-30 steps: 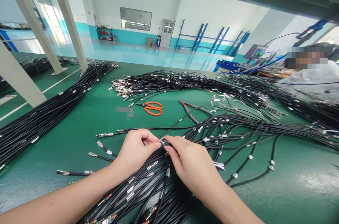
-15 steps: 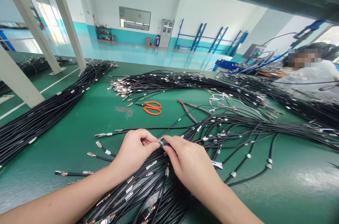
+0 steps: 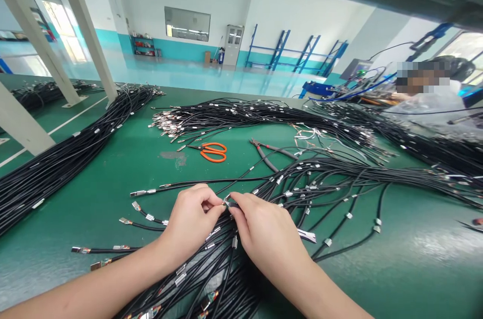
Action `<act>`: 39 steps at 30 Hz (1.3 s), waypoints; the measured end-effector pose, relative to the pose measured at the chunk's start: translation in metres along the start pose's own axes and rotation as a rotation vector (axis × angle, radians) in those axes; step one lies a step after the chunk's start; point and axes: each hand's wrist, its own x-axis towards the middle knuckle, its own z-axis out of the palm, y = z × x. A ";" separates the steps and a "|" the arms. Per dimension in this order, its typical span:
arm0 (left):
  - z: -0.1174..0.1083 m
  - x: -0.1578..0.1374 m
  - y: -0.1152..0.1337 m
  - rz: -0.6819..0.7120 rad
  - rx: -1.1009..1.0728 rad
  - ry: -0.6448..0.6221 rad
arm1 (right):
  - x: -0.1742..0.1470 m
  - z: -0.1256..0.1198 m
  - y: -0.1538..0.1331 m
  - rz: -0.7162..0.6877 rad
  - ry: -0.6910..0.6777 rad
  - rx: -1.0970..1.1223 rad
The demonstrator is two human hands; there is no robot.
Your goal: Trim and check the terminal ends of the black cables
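Over a spread of black cables [image 3: 222, 263], my two hands meet at the fingertips. My left hand [image 3: 194, 221] is closed in a pinch on a cable end, of which only a small bright bit shows. My right hand [image 3: 264, 233] is closed round what looks like a pair of tweezers [image 3: 307, 235]; the silver rear end sticks out behind the palm. Its tip is at the left fingertips, too small to make out clearly. Near the left forearm lie cable ends with metal connectors [image 3: 80, 250] and bared coloured wires. Silver sleeves sit along many cables.
Orange-handled scissors [image 3: 213, 152] and open grey-and-red-handled cutters [image 3: 266, 155] lie beyond my hands on the green table [image 3: 124, 173]. More cable bundles [image 3: 241, 113] lie at the back and left [image 3: 75, 150]. White posts [image 3: 86, 27] stand at left. A person [image 3: 433, 97] is at right.
The whole view has shifted slightly, with things sitting a little further left. Both hands stay together at the same cable end; the right fingertips have moved very slightly.
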 end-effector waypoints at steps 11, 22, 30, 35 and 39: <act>0.003 -0.005 -0.005 0.104 0.094 -0.009 | 0.000 0.000 -0.003 0.036 -0.037 0.086; 0.003 -0.004 -0.003 0.084 0.087 0.002 | -0.002 0.000 -0.004 0.042 0.015 0.080; 0.003 -0.005 -0.003 0.075 0.087 -0.009 | 0.000 0.001 -0.002 0.058 0.029 0.134; 0.004 -0.004 -0.004 0.082 0.091 0.000 | 0.001 0.002 -0.002 0.071 0.026 0.147; 0.004 -0.004 -0.005 0.092 0.103 0.001 | 0.001 0.003 -0.002 0.061 0.026 0.149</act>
